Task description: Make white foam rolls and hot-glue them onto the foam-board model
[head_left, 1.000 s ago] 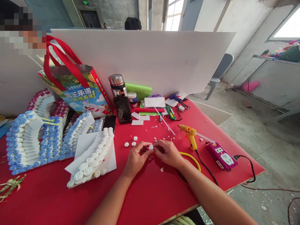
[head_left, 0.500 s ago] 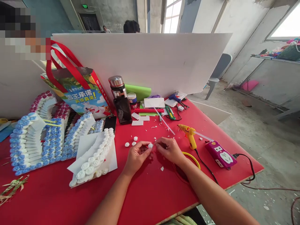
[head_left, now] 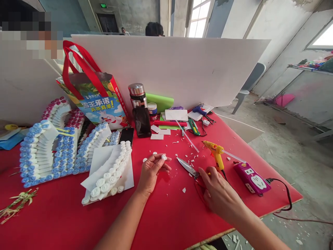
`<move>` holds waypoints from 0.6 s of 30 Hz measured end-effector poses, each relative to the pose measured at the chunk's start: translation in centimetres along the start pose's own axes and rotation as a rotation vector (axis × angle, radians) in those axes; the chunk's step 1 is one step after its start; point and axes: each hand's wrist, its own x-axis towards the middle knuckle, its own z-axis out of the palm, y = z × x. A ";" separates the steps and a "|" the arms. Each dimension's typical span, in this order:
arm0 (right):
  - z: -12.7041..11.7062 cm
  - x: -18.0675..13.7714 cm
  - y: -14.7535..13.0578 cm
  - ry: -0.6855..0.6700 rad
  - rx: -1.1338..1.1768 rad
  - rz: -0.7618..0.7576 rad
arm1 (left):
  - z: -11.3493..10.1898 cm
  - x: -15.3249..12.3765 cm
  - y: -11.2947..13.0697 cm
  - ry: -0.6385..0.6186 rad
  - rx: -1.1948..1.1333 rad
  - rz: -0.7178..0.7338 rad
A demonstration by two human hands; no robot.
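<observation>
white flower point(head_left: 163, 157) sits right in the grip of the left hand point(head_left: 151, 173), pinched between thumb and finger above the red bench point(head_left: 166, 218); and the right hand point(head_left: 221, 191) covers the handles of the scissors point(head_left: 187, 167), clamped or loose, can't tell!

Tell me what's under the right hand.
Scissors on the red table. Their metal blades and pivot show beyond the right hand. That hand covers most of the handles, so whether its fingers pass through them can't be seen.
</observation>
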 end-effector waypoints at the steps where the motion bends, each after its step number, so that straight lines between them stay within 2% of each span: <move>1: 0.1 0.0 -0.2 -0.010 -0.017 0.003 | 0.0 0.0 0.1 0.004 -0.008 -0.008; 6: 0.1 0.2 -0.1 -0.065 -0.033 -0.008 | -0.1 0.0 0.4 0.018 -0.050 -0.044; 13: 0.4 0.1 1.3 -0.132 0.242 0.057 | -0.2 0.1 0.4 0.018 -0.076 -0.033; 18: -1.2 0.0 0.5 -0.086 0.536 0.092 | -0.4 0.1 0.0 0.011 -0.087 -0.035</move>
